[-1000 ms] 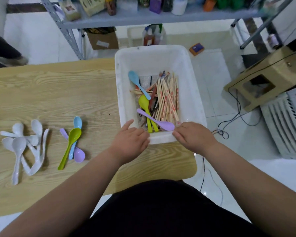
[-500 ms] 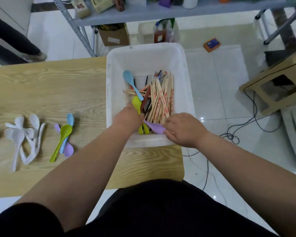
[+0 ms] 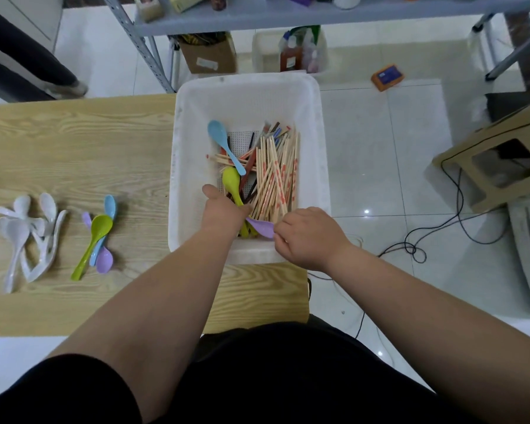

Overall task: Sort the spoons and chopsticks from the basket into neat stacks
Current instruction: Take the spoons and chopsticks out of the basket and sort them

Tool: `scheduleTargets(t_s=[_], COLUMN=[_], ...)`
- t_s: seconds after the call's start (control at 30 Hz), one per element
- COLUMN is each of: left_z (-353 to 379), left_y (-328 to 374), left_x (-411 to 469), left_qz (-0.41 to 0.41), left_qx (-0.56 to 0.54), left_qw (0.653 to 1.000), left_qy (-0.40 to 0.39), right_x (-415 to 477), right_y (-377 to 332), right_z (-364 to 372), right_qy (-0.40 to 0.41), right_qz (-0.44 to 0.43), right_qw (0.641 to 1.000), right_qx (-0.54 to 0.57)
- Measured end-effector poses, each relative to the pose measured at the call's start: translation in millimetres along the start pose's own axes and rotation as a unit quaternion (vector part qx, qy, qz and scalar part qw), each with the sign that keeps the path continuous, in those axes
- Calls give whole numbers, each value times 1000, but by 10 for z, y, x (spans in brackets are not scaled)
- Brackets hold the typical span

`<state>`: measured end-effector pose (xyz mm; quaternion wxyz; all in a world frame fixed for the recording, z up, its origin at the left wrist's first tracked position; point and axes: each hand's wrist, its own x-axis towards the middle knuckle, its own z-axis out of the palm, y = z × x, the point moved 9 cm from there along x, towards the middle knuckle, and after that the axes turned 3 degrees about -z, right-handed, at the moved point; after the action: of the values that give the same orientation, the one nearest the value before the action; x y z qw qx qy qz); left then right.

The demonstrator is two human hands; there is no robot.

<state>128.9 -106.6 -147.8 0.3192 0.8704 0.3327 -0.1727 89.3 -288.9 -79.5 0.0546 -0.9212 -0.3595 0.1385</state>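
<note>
A white basket (image 3: 248, 96) stands at the wooden table's right end. In it lie several wooden chopsticks (image 3: 277, 175), a blue spoon (image 3: 224, 142), a green spoon (image 3: 230, 180) and a purple spoon (image 3: 263, 228). My left hand (image 3: 222, 214) reaches into the basket, fingers curled down over the purple spoon's handle, thumb out to the left. My right hand (image 3: 308, 237) sits at the basket's near right rim with curled fingers, next to the purple spoon's bowl. On the table to the left lie white spoons (image 3: 22, 234) and a small pile of a green (image 3: 95, 237), a blue (image 3: 110, 205) and a purple spoon (image 3: 104, 261).
The wooden table (image 3: 74, 148) stretches left of the basket. A metal shelf (image 3: 288, 13) stands behind, with a cardboard box (image 3: 208, 56) and bottles under it. On the floor to the right are a wooden stool (image 3: 496, 160), a black cable (image 3: 441, 228) and an orange box (image 3: 387, 76).
My left hand went from the basket's near rim down inside, over the purple spoon's handle. My right hand stayed at the rim. The view shifted slightly.
</note>
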Motion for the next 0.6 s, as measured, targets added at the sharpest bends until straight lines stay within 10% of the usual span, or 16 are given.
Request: scheduleTargets(t_s=[0.6], left_z=[-225], left_y=[-127], left_x=[-13], left_qz=[-34], left_qx=[-101], left_qw=[994], left_qy=[-15], right_x=[120], right_y=[19], right_z=[7], right_qy=[-4], right_qz=[18], right_qw=[998], right_qx=[54])
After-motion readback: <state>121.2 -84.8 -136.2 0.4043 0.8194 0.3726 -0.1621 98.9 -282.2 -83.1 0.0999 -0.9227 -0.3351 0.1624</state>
